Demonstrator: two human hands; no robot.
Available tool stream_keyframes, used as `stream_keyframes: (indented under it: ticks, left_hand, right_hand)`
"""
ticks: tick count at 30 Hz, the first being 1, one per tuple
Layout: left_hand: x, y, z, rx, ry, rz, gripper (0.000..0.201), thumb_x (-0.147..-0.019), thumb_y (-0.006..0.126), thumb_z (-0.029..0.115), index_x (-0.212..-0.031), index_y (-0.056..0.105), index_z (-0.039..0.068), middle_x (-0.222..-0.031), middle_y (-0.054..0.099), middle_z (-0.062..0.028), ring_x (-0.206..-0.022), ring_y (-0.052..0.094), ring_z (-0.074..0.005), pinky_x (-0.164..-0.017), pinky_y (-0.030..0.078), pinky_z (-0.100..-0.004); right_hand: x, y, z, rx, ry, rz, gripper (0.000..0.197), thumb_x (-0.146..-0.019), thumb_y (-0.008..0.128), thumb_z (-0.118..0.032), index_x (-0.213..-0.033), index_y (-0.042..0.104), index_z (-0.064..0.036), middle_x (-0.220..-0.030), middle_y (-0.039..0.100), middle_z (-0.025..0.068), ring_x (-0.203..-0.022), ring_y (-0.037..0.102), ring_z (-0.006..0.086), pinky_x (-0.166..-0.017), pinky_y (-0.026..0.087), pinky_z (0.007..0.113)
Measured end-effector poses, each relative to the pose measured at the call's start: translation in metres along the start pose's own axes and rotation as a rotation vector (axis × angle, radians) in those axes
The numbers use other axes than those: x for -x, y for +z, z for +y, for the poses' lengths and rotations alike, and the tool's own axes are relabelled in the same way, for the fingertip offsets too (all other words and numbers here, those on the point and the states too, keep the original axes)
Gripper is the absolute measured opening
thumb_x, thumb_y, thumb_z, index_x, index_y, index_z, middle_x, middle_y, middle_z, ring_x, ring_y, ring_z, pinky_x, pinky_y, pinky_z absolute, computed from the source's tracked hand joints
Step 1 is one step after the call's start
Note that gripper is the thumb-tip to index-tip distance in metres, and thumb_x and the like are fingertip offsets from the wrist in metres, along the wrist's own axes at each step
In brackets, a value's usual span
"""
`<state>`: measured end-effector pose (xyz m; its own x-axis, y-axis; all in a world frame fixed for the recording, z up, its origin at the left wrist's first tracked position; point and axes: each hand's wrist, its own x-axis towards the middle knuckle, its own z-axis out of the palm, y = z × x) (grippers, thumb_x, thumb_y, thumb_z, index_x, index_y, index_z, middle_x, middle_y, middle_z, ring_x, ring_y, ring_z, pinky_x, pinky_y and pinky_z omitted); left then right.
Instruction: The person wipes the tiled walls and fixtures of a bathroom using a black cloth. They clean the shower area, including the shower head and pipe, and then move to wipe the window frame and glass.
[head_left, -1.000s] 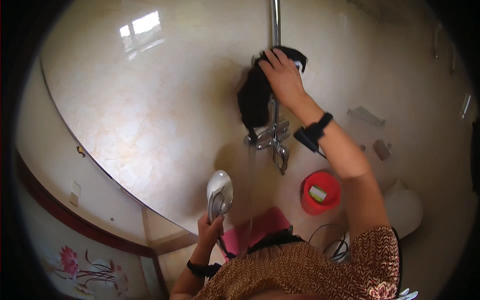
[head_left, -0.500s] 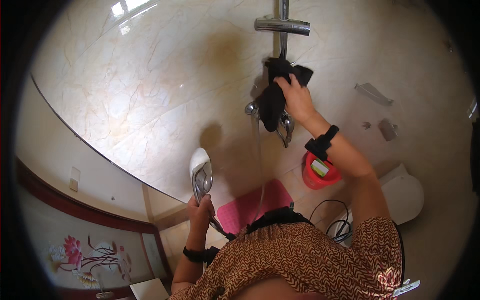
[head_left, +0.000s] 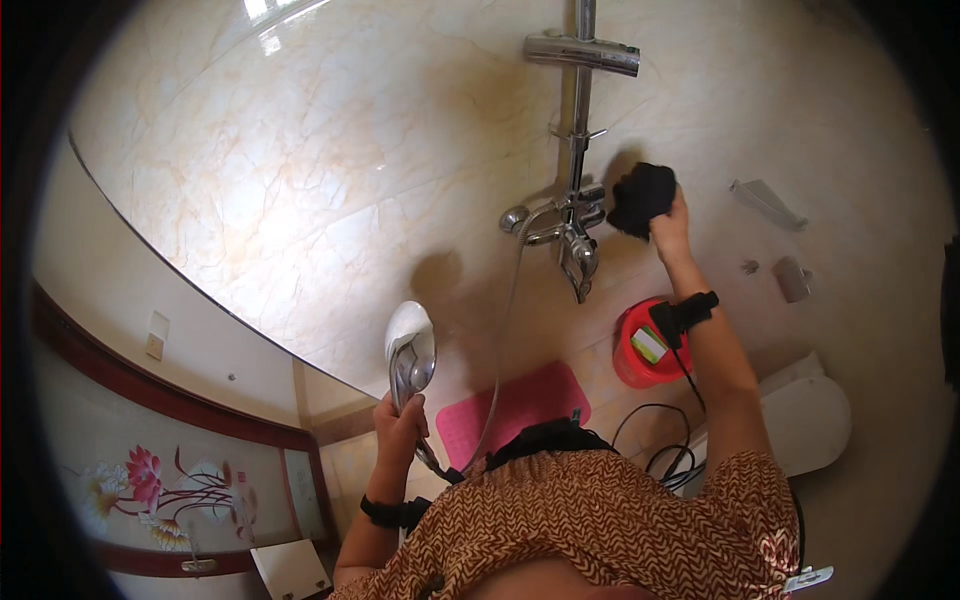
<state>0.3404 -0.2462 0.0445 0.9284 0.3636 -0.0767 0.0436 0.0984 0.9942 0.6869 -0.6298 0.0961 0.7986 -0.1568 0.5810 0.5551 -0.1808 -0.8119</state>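
My left hand (head_left: pixel 401 425) is wrapped round the handle of a chrome shower head (head_left: pixel 412 350), held upright with its broad end on top. A grey metal hose (head_left: pixel 500 370) loops from near my waist up to the wall fitting. Over at the right, my right hand (head_left: pixel 672 228) grips a bunched black cloth (head_left: pixel 642 200), just right of the chrome shower mixer (head_left: pixel 578 235) and apart from it. The mixer, its spout and the chrome riser pipe (head_left: pixel 581 110) are in full sight. Cloth folds hide some of my right fingertips.
Below my right forearm stands a red bucket (head_left: pixel 640 372) holding a green and white packet. A pink mat (head_left: pixel 545 390) lies on the floor. Nearby are a white toilet (head_left: pixel 815 425), black cables (head_left: pixel 655 408), a wall shelf (head_left: pixel 768 205) and a flowered door panel (head_left: pixel 180 490).
My right hand has taken the black cloth off the mixer and pipe, moving it right and slightly down. The mixer is now uncovered. My left hand still holds the shower head, nearly unmoved.
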Motion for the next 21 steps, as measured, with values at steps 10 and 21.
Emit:
stream_keyframes:
  ticks: [10, 21]
  left_hand:
    - [0.001, 0.008, 0.010, -0.094, -0.039, -0.038, 0.014, -0.091, 0.057, 0.011, -0.080, 0.052, 0.005, -0.052, 0.051, -0.0020, -0.039, 0.047, -0.0103, -0.038, 0.034, -0.0242]
    - [0.001, 0.012, 0.031, -0.016, -0.017, -0.127, 0.008, -0.087, 0.063, 0.008, -0.086, 0.058, 0.001, -0.056, 0.053, -0.0008, -0.043, 0.050, -0.0091, -0.041, 0.039, -0.0232]
  right_hand:
    - [0.042, 0.055, -0.024, 0.483, -0.209, -0.634, 0.070, -0.063, 0.059, -0.005, -0.131, 0.047, 0.0081, -0.135, 0.046, 0.0299, -0.138, 0.026, 0.0459, -0.117, 0.020, 0.047]
    - [0.042, 0.078, -0.078, 0.710, -0.034, -0.639, 0.044, -0.068, 0.063, -0.011, -0.106, 0.060, 0.0106, -0.118, 0.058, 0.0264, -0.119, 0.047, 0.0453, -0.112, 0.029, 0.048]
